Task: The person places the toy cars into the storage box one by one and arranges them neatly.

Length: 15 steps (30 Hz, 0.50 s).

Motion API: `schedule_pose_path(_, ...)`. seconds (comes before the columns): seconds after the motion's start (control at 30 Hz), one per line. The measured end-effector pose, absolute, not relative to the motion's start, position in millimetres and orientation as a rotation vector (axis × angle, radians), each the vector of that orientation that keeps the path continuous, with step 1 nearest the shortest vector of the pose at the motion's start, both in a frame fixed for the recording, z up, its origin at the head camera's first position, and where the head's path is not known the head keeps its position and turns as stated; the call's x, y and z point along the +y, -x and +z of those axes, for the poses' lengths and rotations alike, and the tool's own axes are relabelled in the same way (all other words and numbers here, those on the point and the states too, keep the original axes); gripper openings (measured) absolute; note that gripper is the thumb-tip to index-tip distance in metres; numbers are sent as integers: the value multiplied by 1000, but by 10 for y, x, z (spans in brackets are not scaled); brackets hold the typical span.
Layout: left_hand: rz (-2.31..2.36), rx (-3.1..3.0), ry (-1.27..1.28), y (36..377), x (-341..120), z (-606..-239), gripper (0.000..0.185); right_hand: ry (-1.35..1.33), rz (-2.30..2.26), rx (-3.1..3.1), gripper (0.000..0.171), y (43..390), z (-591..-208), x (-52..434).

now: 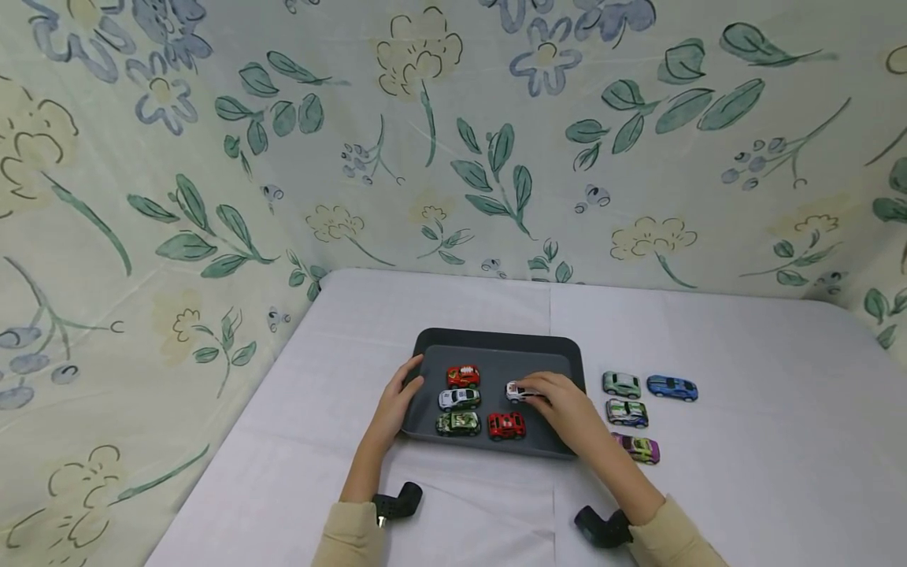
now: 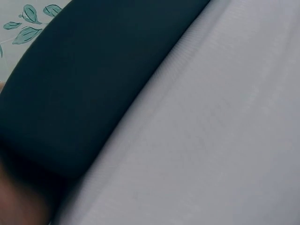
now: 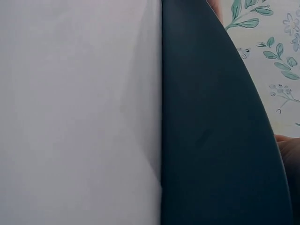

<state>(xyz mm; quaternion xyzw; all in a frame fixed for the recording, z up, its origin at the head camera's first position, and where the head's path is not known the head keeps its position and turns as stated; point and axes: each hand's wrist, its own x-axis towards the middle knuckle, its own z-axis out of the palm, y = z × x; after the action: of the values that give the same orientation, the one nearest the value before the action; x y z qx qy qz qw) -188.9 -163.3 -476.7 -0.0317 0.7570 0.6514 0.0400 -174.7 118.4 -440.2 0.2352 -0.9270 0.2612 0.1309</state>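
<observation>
Dark tray point(image 2: 89, 84) side slants across left half; pale bench point(image 2: 201, 122) right; leaf-print cloth point(image 2: 27, 33) upper left; blurred skin point(image 2: 18, 201) lower left.

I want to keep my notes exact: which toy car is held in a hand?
The white car, rightmost of the five within the outline of the tray: the right hand grips it, while no hand touches the others.
</observation>
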Motion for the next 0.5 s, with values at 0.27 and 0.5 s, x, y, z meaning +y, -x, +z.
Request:
schedule_pose_path(0.27,2009,2342,106,1882,-1623,-4773,43,-669,774,-2773,24,1817,-4450,1010)
schedule_pose_path(0.5,2011,2312,108,1859,-1612,-4686,43,-628,841,-2840,22,1854,-4468,918)
